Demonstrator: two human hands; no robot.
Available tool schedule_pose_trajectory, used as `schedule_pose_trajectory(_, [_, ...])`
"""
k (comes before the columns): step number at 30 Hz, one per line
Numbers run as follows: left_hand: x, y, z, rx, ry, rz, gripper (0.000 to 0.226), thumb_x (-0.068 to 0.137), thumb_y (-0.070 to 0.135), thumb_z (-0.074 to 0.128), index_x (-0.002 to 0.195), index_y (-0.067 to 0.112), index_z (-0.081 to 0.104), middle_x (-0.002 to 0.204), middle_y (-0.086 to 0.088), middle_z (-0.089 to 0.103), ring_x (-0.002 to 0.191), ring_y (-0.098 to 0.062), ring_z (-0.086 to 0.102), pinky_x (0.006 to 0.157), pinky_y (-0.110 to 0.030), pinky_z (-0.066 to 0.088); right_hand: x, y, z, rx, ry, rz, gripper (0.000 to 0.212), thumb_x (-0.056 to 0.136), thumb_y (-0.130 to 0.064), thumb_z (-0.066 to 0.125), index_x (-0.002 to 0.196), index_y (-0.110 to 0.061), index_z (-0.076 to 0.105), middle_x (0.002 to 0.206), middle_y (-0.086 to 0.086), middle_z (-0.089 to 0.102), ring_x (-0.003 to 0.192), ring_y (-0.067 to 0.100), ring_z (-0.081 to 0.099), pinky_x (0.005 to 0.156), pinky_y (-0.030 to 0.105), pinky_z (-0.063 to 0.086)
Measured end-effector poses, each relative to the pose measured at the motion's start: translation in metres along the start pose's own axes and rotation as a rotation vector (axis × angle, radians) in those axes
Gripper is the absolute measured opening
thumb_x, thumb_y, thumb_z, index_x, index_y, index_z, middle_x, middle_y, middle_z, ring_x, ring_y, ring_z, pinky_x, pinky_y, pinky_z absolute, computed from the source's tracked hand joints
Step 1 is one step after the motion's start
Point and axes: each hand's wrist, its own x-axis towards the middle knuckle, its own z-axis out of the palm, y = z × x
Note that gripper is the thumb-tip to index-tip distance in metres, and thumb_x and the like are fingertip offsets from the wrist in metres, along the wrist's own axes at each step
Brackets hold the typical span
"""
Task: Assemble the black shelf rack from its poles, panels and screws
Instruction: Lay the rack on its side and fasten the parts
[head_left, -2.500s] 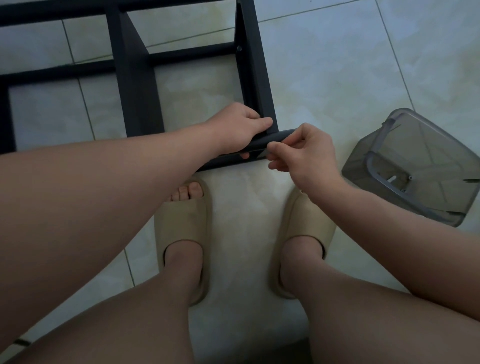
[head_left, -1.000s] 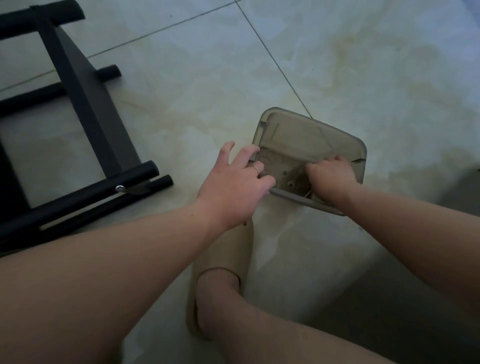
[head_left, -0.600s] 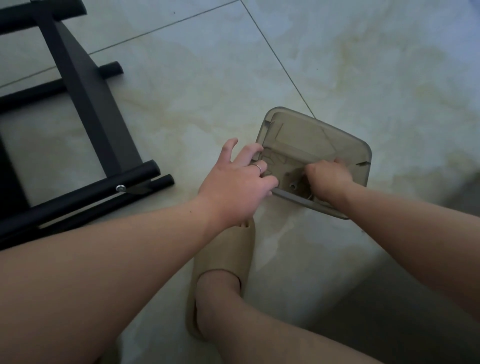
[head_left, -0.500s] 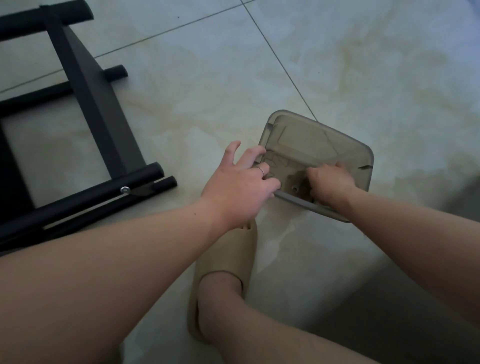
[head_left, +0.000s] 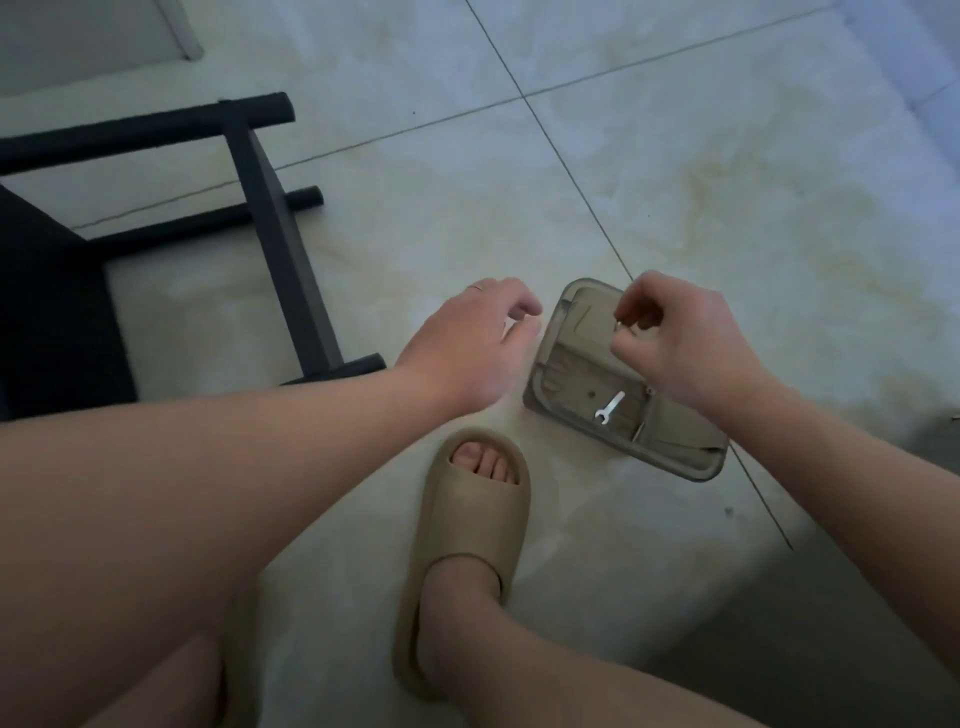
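The tiled floor (head_left: 727, 182) fills the view, pale with faint yellowish stains and dark grout lines. On it at the left lies the black shelf rack (head_left: 275, 234), partly put together: two round poles (head_left: 130, 130) run out to the right, one behind the other, and a flat upright panel crosses them, coming toward the person. A third pole end shows just beside the left forearm.

A foot in a tan slipper (head_left: 467, 519) stands near the middle. To the right of its toe sits a smoky clear plastic box (head_left: 675, 462), open side up, well apart from the rack.

The left hand (head_left: 467, 343) hangs above the floor just left of the box, palm down, its fingers loosely curled and holding nothing. The right hand (head_left: 680, 343) is raised over the box, thumb and forefinger pinching a small shiny piece (head_left: 619, 323), too small to tell whether it is a screw; the other fingers are curled in.

A little silver wrench (head_left: 609, 408) lies on the box bottom.
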Motion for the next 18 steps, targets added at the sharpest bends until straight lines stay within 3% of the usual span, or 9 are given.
schedule_pose_trajectory(4, [0.004,0.009,-0.050,-0.779,-0.004,-0.608,0.036,0.104,0.041,0.045,0.101,0.013,0.067,0.103,-0.008,0.073,0.084,-0.023,0.070,0.073,-0.033,0.054,0.007,-0.083,-0.014,0.139,0.019,-0.249,0.014,0.080,-0.003,0.070,0.088,-0.013,0.065,0.084,-0.001,0.068,0.081,0.010,0.059,0.076,0.018,0.046])
schedule_pose_trajectory(7, [-0.007,-0.002,-0.086,-1.095,-0.111,-0.691,0.056,0.105,0.053,0.037,0.109,0.006,0.068,0.101,-0.011,0.076,0.082,-0.024,0.075,0.071,-0.034,0.057,0.012,-0.136,-0.010,0.130,-0.025,-0.419,0.014,0.080,0.000,0.070,0.088,-0.010,0.064,0.084,0.001,0.066,0.083,0.018,0.060,0.078,0.029,0.048])
schedule_pose_trajectory(10, [-0.021,-0.018,-0.112,-1.213,-0.179,-0.676,0.066,0.104,0.057,0.034,0.112,0.000,0.068,0.098,-0.010,0.074,0.070,-0.022,0.073,0.067,-0.032,0.058,0.016,-0.176,0.008,0.103,-0.079,-0.506,0.014,0.079,0.003,0.067,0.088,-0.008,0.064,0.083,0.002,0.062,0.083,0.023,0.057,0.078,0.038,0.048])
schedule_pose_trajectory(13, [-0.034,-0.036,-0.130,-1.287,-0.203,-0.655,0.070,0.104,0.055,0.032,0.088,0.003,0.075,0.085,-0.010,0.073,0.065,-0.020,0.071,0.063,-0.029,0.057,0.018,-0.202,0.034,0.075,-0.158,-0.544,0.015,0.077,0.004,0.064,0.088,-0.005,0.066,0.083,0.003,0.061,0.081,0.025,0.056,0.077,0.043,0.049])
schedule_pose_trajectory(18, [-0.051,-0.078,-0.149,-1.202,0.023,-0.763,0.052,0.107,0.040,0.038,0.083,0.005,0.069,0.069,-0.007,0.070,0.058,-0.015,0.065,0.060,-0.027,0.052,0.025,-0.215,0.067,0.105,-0.152,-0.488,0.011,0.084,-0.014,0.064,0.095,-0.013,0.067,0.091,-0.003,0.066,0.086,0.009,0.058,0.081,0.023,0.047])
